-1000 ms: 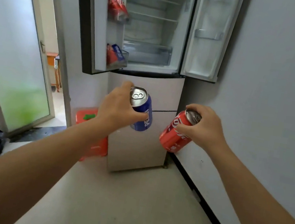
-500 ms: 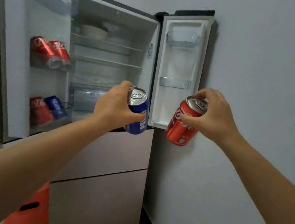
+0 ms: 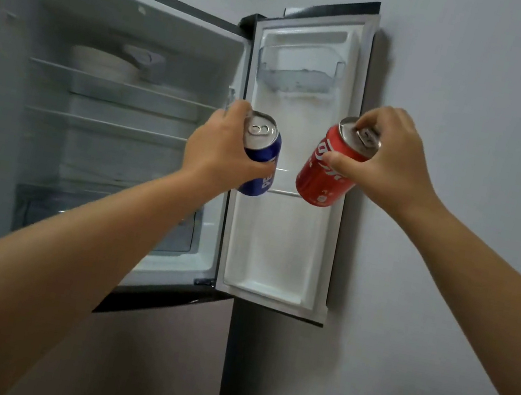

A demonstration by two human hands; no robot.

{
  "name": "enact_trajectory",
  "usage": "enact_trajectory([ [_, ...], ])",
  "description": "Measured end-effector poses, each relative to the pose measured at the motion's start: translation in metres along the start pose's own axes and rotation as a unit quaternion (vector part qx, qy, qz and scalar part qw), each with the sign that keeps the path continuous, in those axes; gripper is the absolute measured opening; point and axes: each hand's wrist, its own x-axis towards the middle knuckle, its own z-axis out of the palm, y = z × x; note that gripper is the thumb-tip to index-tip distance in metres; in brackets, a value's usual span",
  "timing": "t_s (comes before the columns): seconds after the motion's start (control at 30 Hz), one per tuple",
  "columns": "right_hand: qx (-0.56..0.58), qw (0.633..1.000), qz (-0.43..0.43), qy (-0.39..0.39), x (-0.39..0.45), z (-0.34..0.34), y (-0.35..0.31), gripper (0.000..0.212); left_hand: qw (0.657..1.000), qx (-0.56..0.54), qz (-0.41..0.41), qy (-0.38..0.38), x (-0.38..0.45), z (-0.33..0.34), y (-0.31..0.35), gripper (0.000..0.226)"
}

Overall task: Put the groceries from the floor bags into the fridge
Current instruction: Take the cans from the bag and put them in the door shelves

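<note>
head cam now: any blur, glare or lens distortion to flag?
Head view: fridge interior dim and motion-smeared, shelves soft; blue can in left hand and red can in right hand fairly sharp; wide-angle bends the right door edges; no strong glare, just highlights on can lids.
</note>
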Motion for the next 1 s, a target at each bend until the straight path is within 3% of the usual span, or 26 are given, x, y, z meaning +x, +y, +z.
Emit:
enact_trajectory([
  [0.2,0.019,0.997,-0.018,0.070,0.072,0.066,0.059,0.046,0.999,-0.021,0.007,0.048,0.081,0.060,-0.026,0.071],
  [0.37,-0.027,0.997,-0.027,0.063,0.110,0.119,0.082,0.044,0.998,-0.053,0.017,0.030,0.137,0.101,-0.054,0.064],
  [0.5,-0.076,0.997,0.016,0.019,0.128,0.146,0.103,0.045,0.997,-0.080,0.009,-0.018,0.167,0.133,-0.076,0.063],
  [0.73,-0.042,0.985,0.147,-0.074,0.147,0.166,0.117,0.042,0.985,-0.130,-0.042,-0.107,0.195,0.169,-0.089,0.057],
  [1.0,-0.143,0.943,0.209,-0.214,0.169,0.179,0.114,0.046,0.975,-0.103,-0.081,-0.177,0.209,0.187,-0.098,0.075],
])
